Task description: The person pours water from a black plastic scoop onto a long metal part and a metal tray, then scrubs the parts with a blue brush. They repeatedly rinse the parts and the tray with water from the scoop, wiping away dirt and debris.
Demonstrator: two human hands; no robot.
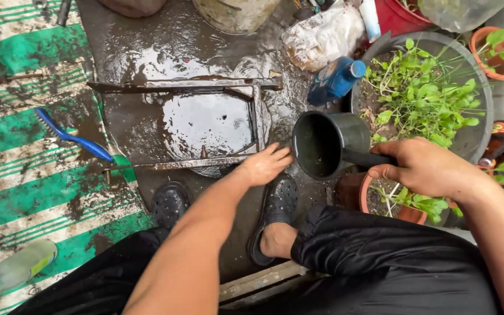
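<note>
— So where is the dark jug [328, 143]?
— Right hand [424, 169] holds its handle, fingers wrapped tight. Handle points right; mouth faces the left hand [263, 165], resting open-fingered on the wet metal frame [193, 163].

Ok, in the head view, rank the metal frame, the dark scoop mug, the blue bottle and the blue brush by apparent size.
1. Metal frame, clearly largest.
2. Dark scoop mug, held in the right hand; it is nearer the camera, so this rank is unsure.
3. Blue brush and blue bottle: too alike to rank.
</note>
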